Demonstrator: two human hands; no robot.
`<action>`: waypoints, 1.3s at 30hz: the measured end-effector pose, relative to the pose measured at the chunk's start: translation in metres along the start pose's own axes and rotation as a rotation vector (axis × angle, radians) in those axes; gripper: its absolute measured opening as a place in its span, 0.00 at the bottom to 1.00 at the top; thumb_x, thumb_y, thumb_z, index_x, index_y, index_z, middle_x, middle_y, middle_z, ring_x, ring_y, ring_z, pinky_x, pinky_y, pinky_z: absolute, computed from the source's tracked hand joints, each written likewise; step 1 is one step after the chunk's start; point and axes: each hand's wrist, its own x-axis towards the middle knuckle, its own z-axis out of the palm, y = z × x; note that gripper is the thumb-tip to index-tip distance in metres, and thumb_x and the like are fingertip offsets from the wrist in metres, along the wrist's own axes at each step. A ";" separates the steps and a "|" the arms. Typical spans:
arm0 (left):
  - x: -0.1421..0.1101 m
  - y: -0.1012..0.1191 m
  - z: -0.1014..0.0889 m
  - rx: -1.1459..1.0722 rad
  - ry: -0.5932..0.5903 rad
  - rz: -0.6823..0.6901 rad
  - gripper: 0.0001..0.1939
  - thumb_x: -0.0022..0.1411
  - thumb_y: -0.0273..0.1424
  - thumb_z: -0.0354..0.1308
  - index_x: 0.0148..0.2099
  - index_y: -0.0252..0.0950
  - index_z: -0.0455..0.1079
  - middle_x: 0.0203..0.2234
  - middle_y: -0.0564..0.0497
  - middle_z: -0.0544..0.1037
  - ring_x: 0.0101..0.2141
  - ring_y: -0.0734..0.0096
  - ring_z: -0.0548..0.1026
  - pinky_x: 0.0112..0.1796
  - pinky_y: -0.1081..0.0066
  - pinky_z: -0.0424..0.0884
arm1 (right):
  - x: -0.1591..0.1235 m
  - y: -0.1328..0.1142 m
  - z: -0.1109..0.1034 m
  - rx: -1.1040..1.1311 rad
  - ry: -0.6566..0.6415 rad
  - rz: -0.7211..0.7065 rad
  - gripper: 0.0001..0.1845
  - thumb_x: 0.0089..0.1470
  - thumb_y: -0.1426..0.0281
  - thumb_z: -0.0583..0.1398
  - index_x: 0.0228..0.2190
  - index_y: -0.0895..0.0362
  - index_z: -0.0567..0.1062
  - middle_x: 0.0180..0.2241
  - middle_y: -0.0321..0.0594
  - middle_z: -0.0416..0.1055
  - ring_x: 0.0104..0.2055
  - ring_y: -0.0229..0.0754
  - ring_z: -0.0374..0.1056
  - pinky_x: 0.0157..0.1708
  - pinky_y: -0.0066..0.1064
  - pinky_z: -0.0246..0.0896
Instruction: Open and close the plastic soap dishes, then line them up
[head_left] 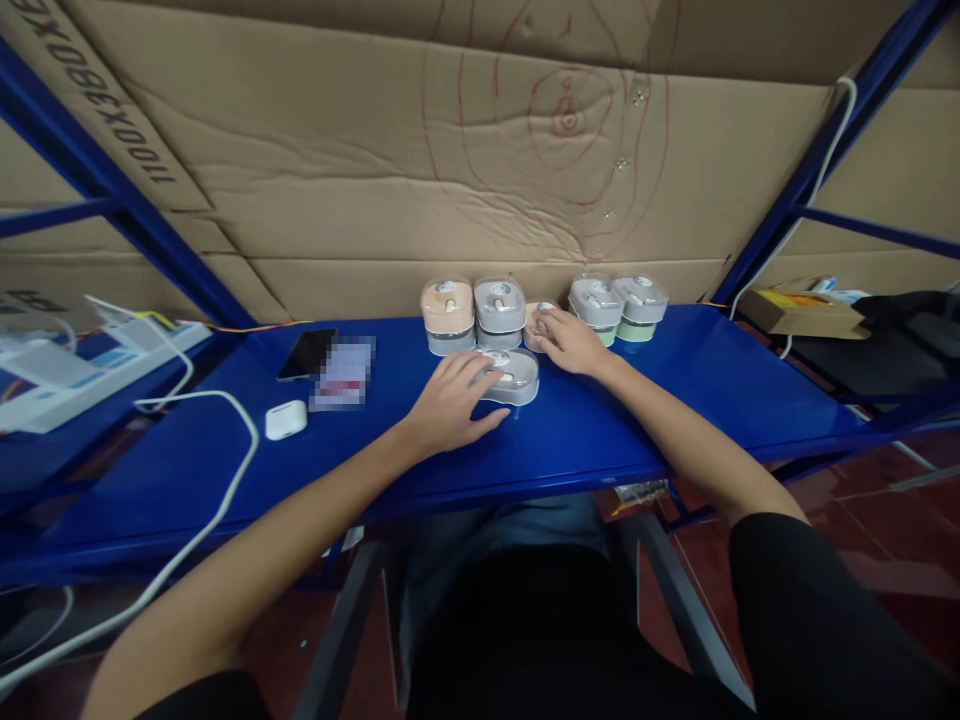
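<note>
My left hand [452, 402] is at the left side of a low grey container with a clear lid [521, 375] near the middle of the blue table. Its fingers lie over the lid's left part, with the thumb spread away along the near side. Farther back, my right hand [576, 343] has its fingers curled over a small peach container [533, 330], partly hidden by them. To the left of it stand a peach-topped container stack [448, 308] and a grey container stack [499, 305]. Two grey-and-green container stacks [596, 300] [641, 300] stand to the right, beyond my right hand.
On the left of the blue table [600, 430] lie a dark phone [309, 353], a blurred-out item [343, 372] and a white earbud case [286, 420]. A white cable [232, 490] crosses the left side near a power strip [97, 375]. Cardboard [337, 150] walls the back.
</note>
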 end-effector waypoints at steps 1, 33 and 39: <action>-0.001 -0.001 0.000 0.047 0.037 -0.037 0.26 0.76 0.48 0.60 0.65 0.35 0.79 0.62 0.31 0.81 0.65 0.33 0.76 0.66 0.35 0.70 | -0.005 -0.005 -0.005 -0.026 0.012 0.012 0.32 0.74 0.54 0.51 0.60 0.64 0.79 0.64 0.64 0.77 0.67 0.68 0.72 0.71 0.59 0.65; -0.014 0.011 0.014 -0.433 -0.115 -0.020 0.68 0.62 0.55 0.79 0.87 0.40 0.44 0.81 0.28 0.59 0.77 0.30 0.65 0.74 0.36 0.68 | -0.053 -0.029 -0.060 0.564 -0.156 -0.160 0.57 0.54 0.40 0.75 0.76 0.48 0.68 0.72 0.49 0.74 0.68 0.64 0.76 0.69 0.59 0.72; -0.011 0.014 0.012 -0.439 -0.190 0.071 0.31 0.75 0.43 0.70 0.75 0.44 0.75 0.78 0.36 0.67 0.77 0.37 0.66 0.74 0.38 0.67 | -0.053 0.013 -0.053 0.242 -0.211 0.216 0.63 0.51 0.31 0.72 0.74 0.58 0.72 0.71 0.61 0.74 0.70 0.75 0.73 0.71 0.67 0.68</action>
